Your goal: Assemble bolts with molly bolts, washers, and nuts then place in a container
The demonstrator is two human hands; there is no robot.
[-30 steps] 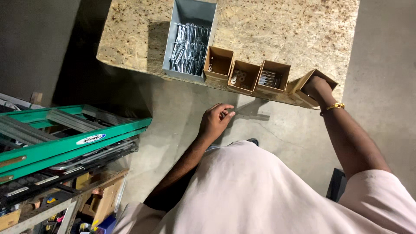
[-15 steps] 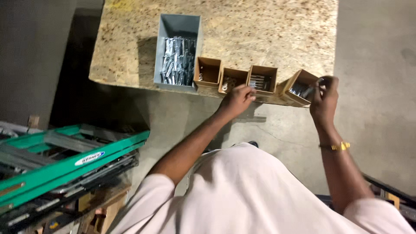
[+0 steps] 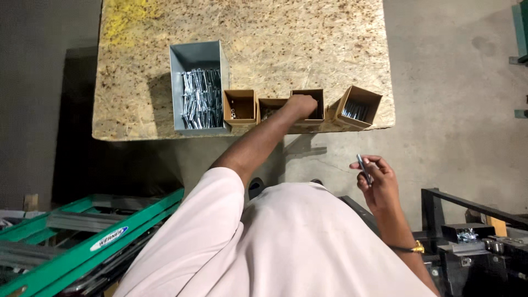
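While the left hand point(image 3: 302, 104) reaches into the third small cardboard box point(image 3: 308, 108) on the chipboard table point(image 3: 258, 38), its fingers are curled down inside; I cannot tell if they grasp anything yet. The right hand point(image 3: 377, 184) waits nearer to the body, pinching a silver bolt point(image 3: 363, 168) between thumb and fingers. It seems the person is picking a small part for this bolt, and the next move needs both hands to meet. To the right stands a tilted cardboard box point(image 3: 358, 106) with metal pieces; to the left are two more boxes point(image 3: 240, 107), then a grey metal bin point(image 3: 198, 85) full of long silver bolts.
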